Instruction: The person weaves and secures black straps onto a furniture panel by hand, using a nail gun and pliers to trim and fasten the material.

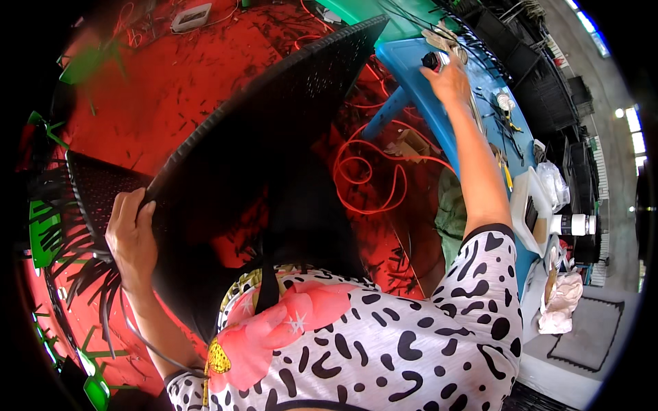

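A large black woven panel, like part of a wicker furniture piece (274,85), stands tilted in front of me. My left hand (133,233) grips its braided edge at the lower left, fingers curled over the rim. Loose black strips (86,277) hang beside that hand. My right hand (449,81) is stretched out to the far end of a blue table (404,58). Its thumb and fingers are around a small black-and-silver object (433,61), whose kind I cannot make out. Beyond the fingertips lies a pale beige item (439,38), possibly a glove.
An orange-red hose (370,181) coils on the red floor (157,89), which is littered with black scraps. On the table lie a white tray (531,212), yellow-handled tools (507,175) and a dark bottle with a white cap (574,225). Green stool-like pieces (44,233) stand at the left.
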Action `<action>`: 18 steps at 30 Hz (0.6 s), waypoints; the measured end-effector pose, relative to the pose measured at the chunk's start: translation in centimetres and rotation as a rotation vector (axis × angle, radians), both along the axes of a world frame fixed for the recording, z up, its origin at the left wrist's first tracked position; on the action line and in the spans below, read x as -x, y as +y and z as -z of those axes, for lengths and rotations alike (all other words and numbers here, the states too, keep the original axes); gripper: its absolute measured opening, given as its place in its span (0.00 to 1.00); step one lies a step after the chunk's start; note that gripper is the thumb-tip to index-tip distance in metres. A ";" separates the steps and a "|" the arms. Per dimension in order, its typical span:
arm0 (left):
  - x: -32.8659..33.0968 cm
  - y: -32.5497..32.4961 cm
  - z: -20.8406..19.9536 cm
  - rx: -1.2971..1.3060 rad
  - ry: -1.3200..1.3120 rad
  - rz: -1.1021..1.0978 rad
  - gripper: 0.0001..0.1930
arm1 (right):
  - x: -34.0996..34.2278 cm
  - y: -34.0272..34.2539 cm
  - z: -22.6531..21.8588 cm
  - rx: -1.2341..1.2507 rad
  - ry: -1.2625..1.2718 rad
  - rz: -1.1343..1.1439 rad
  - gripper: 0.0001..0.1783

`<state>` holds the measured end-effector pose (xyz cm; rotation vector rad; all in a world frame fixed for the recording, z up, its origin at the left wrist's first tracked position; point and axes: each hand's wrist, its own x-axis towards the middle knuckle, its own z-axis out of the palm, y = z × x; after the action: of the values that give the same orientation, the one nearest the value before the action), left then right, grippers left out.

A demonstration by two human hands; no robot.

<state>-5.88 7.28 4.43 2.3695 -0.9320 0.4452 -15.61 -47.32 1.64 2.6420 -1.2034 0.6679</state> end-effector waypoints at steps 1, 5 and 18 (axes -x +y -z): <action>0.2 0.3 -0.1 -0.009 0.034 -0.011 0.08 | 0.6 -0.9 0.2 -0.084 0.101 0.092 0.44; 0.8 1.1 -0.6 -0.032 0.089 -0.068 0.09 | 1.4 -8.0 4.6 -0.395 0.300 0.099 0.33; -0.4 1.4 1.6 0.031 -0.086 -0.001 0.10 | 4.9 -3.8 2.6 -0.440 0.136 -0.181 0.18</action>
<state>-5.43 8.68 2.84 2.3393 -0.9554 0.5617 -20.52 -51.14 -1.00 3.1247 -1.1954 0.2597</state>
